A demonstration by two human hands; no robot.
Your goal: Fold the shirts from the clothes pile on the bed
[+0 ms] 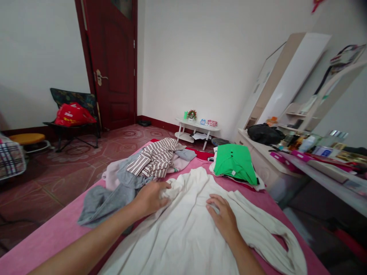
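Observation:
A white long-sleeved garment point(183, 233) lies spread on the pink bedspread point(43, 248) in front of me. My left hand point(150, 197) is closed on a bunched fold of the white garment at its upper left. My right hand point(222, 214) lies flat on the garment's middle, fingers stretched out. A loose pile with a striped shirt point(156, 158), a grey garment point(111, 198) and a pale pink one point(110, 173) sits just beyond my left hand. A folded green shirt point(235, 162) tops a small stack at the far right of the bed.
A desk point(315, 168) crowded with bottles, boxes and a black bag point(265, 133) runs along the right. A small white table point(196, 128) stands by the far wall. At left are a dark red door point(113, 61) and a chair holding a red bag point(73, 114).

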